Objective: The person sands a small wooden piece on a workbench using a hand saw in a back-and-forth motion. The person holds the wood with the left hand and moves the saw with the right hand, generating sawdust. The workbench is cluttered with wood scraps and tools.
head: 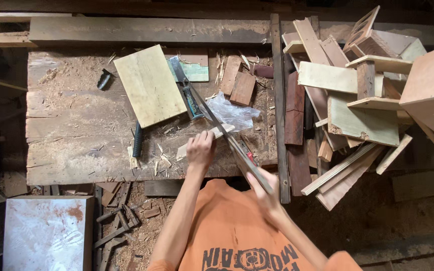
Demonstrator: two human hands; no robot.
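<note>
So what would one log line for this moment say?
left hand: pressing wood strip | right hand: gripping handsaw | surface: workbench

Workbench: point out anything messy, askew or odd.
Shavings and sawdust litter the workbench around the left hand. A crumpled clear plastic bag lies among the tools. Offcuts right of the bench are piled haphazardly, some tilted and overhanging. Nothing looks broken.

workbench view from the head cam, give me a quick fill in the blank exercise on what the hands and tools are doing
1. The left hand presses a thin wood strip onto the ____.
2. The right hand grips the handle of a ____.
3. The pale square board lies to the ____ of the clear plastic bag.

Missing words: workbench; saw; left
</note>
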